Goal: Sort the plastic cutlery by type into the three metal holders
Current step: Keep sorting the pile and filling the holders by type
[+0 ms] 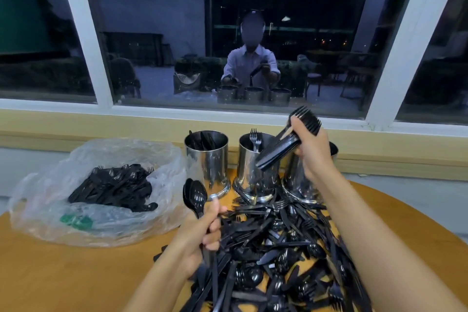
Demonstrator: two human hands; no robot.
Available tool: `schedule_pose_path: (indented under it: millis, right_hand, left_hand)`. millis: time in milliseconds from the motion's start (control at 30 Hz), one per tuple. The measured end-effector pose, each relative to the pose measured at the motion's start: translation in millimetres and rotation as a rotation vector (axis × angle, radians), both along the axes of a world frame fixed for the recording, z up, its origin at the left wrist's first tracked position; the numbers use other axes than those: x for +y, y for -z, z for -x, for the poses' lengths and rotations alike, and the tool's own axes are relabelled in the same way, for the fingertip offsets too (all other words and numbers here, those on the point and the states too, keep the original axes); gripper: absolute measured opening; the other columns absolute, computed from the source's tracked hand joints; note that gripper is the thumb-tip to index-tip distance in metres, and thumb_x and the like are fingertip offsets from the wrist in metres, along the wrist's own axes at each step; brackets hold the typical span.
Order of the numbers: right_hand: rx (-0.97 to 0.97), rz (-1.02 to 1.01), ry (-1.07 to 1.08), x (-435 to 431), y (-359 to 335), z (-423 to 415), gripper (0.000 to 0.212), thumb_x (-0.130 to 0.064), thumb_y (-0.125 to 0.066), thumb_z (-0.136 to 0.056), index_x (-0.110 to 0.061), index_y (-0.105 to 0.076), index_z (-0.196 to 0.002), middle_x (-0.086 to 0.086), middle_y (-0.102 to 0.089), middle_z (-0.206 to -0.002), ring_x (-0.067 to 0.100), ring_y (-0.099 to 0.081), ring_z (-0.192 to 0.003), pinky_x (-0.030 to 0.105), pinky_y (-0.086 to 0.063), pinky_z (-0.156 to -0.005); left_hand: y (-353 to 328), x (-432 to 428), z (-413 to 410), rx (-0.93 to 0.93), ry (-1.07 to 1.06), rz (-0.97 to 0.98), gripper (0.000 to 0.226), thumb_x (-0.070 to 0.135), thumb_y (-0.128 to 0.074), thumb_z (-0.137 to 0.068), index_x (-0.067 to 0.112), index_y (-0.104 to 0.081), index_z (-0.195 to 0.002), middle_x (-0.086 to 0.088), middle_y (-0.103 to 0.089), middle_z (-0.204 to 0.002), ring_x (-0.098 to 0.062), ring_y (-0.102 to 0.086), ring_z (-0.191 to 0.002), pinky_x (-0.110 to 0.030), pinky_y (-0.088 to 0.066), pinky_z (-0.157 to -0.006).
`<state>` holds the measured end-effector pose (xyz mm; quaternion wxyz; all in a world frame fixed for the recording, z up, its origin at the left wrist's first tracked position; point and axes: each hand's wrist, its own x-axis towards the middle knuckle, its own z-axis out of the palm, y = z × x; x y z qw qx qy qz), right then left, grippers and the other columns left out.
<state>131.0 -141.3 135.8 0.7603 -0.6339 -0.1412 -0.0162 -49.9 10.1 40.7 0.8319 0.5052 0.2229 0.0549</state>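
The right hand (pixel 312 149) grips a bundle of forks (pixel 278 152), handle ends slanting down-left just above the middle holder (pixel 245 172) (it holds forks), while the left hand (pixel 202 235) clutches spoons (pixel 196 196).

The black plastic spoons (pixel 195 197) in my left hand (pixel 202 233) shine glossy. The three cylindrical metal holders (pixel 207 159) are polished mirror-bright. The orange-brown wooden counter (pixel 76 273) looks smooth; the clear plastic bag (pixel 106 225) crinkles, filmy.

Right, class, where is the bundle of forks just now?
Head view, right of centre: the bundle of forks is gripped in the right hand, tines up, tilted across the middle holder on its right side.
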Motion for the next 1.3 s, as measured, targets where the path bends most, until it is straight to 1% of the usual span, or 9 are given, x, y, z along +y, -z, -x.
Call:
schedule_pose_path:
  millis: [100,233,500,600,733,867,1000,1167,1300]
  right_hand:
    - [-0.12,0.033,0.099,13.8,-12.5,-33.0,0.024,-0.026,-0.058,-0.097,-0.017,-0.05,-0.077,0.001,-0.049,-0.075,0.014,-0.046,-0.071,0.027,-0.036,-0.063]
    - [-0.281,0.171,0.202,36.9,-6.4,-76.3,0.033,-0.026,-0.055,-0.098,-0.017,-0.041,-0.07,-0.002,-0.042,-0.069,0.012,-0.038,-0.062,0.028,-0.031,-0.061]
    - [-0.353,0.759,0.086,72.3,33.3,-123.3,0.029,-0.032,-0.057,-0.096,-0.013,-0.055,-0.075,-0.001,-0.053,-0.07,0.018,-0.051,-0.069,0.031,-0.033,-0.059]
    - [-0.28,1.023,-0.112,74.9,40.5,-129.2,0.028,-0.037,-0.069,-0.088,-0.01,-0.065,-0.093,0.008,-0.065,-0.093,0.027,-0.059,-0.091,0.033,-0.043,-0.07]
    - [-0.295,1.252,-0.173,68.1,18.7,-126.1,0.082,-0.04,-0.08,-0.077,-0.001,-0.045,-0.141,0.015,-0.05,-0.142,0.029,-0.047,-0.13,0.036,-0.038,-0.104]
    - [-0.387,0.969,-0.052,43.5,-5.2,-79.2,0.052,-0.035,-0.076,-0.082,-0.01,-0.061,-0.125,0.001,-0.06,-0.113,0.015,-0.057,-0.104,0.017,-0.044,-0.082]
    - [-0.2,0.757,-0.465,19.6,6.3,1.2,0.025,-0.039,-0.059,-0.093,-0.02,-0.065,-0.108,-0.015,-0.061,-0.077,-0.001,-0.053,-0.064,0.01,-0.04,-0.055]
    - [-0.161,0.553,-0.441,-0.6,38.9,28.3,0.012,-0.01,-0.069,-0.088,-0.003,-0.069,-0.097,0.003,-0.065,-0.079,0.002,-0.055,-0.06,0.018,-0.043,-0.059]
    - [-0.174,0.382,-0.468,-16.0,45.7,42.6,0.013,-0.006,-0.068,-0.088,-0.012,-0.065,-0.099,0.006,-0.064,-0.09,0.01,-0.053,-0.065,0.021,-0.045,-0.06]
  left_hand:
    - [6.9,6.9,-17.7,0.108,0.038,-0.184,0.059,0.054,-0.059,-0.083,0.004,-0.055,-0.113,0.006,-0.03,-0.05,-0.006,-0.02,-0.039,-0.018,-0.016,-0.038]
    - [12.6,13.5,-41.7,0.127,0.062,-0.172,0.05,0.061,-0.056,-0.085,0.018,-0.051,-0.112,0.004,-0.033,-0.062,-0.008,-0.021,-0.05,-0.021,-0.02,-0.046]
    - [18.3,14.4,-73.6,-0.01,0.032,-0.135,0.021,0.008,-0.041,-0.103,-0.001,-0.059,-0.11,-0.003,-0.053,-0.066,-0.012,-0.045,-0.058,-0.027,-0.042,-0.06]
    - [11.1,9.2,-77.5,-0.034,0.026,-0.135,0.023,0.009,-0.039,-0.105,0.0,-0.059,-0.108,-0.003,-0.057,-0.067,-0.016,-0.052,-0.061,-0.03,-0.049,-0.065]
    - [-0.1,1.6,-74.0,-0.068,0.064,-0.081,0.022,0.013,-0.038,-0.106,0.003,-0.057,-0.11,-0.003,-0.053,-0.069,-0.015,-0.047,-0.054,-0.03,-0.049,-0.059]
    - [-10.3,-7.8,-66.0,-0.128,0.086,-0.073,0.022,0.014,-0.037,-0.106,0.003,-0.056,-0.111,-0.002,-0.052,-0.068,-0.013,-0.044,-0.052,-0.027,-0.046,-0.054]
    - [-13.9,-24.5,-54.0,-0.163,0.132,-0.115,0.021,0.015,-0.039,-0.106,0.004,-0.055,-0.113,0.0,-0.054,-0.068,-0.014,-0.044,-0.055,-0.029,-0.046,-0.058]
    - [-16.3,-44.1,-35.4,-0.212,0.27,-0.137,0.024,0.023,-0.04,-0.104,0.005,-0.054,-0.112,0.001,-0.047,-0.068,-0.012,-0.044,-0.059,-0.028,-0.046,-0.063]
    - [-18.8,-47.9,-22.0,-0.236,0.38,-0.117,0.033,0.036,-0.047,-0.096,0.006,-0.052,-0.107,0.004,-0.035,-0.061,-0.006,-0.028,-0.047,-0.019,-0.03,-0.047]
